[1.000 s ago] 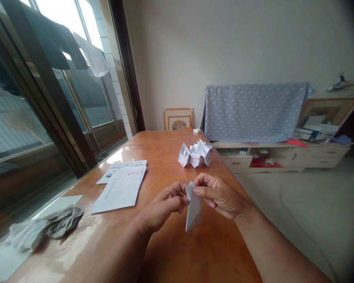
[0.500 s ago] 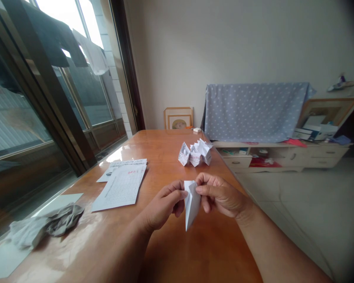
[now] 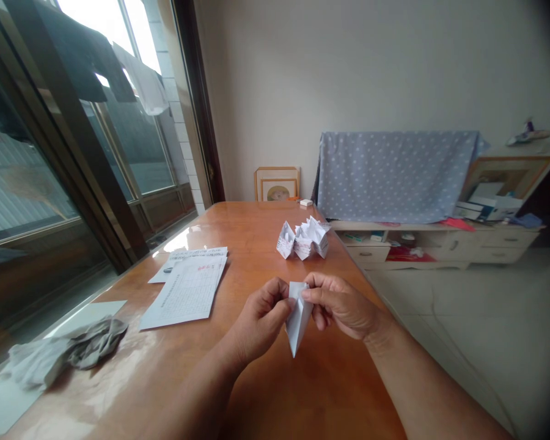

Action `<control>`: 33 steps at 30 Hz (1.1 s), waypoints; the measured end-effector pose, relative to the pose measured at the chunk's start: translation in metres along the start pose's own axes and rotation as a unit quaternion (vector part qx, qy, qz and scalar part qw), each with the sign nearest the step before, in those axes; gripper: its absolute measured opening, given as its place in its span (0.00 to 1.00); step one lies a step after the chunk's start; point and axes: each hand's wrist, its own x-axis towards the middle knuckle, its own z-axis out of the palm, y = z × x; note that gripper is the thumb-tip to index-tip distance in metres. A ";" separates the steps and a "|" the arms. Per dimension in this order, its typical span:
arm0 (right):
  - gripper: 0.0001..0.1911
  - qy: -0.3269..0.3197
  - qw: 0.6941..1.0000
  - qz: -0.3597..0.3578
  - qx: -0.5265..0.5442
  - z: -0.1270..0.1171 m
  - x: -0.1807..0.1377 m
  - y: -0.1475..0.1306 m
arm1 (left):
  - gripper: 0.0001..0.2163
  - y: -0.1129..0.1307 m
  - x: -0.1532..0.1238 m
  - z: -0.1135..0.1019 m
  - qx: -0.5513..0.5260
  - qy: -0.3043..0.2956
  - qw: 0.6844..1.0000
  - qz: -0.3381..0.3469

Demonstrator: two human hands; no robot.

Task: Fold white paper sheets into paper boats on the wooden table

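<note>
A folded white paper piece [image 3: 299, 321], tapering to a point at the bottom, hangs above the orange-brown wooden table [image 3: 256, 391]. My left hand [image 3: 259, 321] pinches its upper left edge. My right hand [image 3: 341, 304] pinches its top right with thumb and forefinger. Both hands are closed on the paper. Farther back on the table stands a cluster of several finished folded paper shapes [image 3: 303, 239].
Printed sheets [image 3: 186, 287] lie left of my hands, with a small dark object on them. A crumpled grey cloth [image 3: 68, 351] and a pale sheet [image 3: 9, 397] sit near the left edge by the window. The table's right edge drops to the floor; a low cabinet [image 3: 440, 244] stands beyond.
The hands have closed together at the top of the paper, and the piece has turned slightly and narrowed. Nothing else on the table has moved.
</note>
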 end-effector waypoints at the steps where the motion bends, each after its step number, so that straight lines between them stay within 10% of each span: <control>1: 0.13 0.001 1.000 -0.002 -0.008 0.000 0.000 0.000 | 0.09 0.000 0.000 0.000 0.006 0.007 1.000 0.002; 33: 0.06 0.121 0.956 -0.101 -0.248 0.008 0.009 0.012 | 0.09 -0.002 0.002 -0.001 0.055 0.008 0.998 0.034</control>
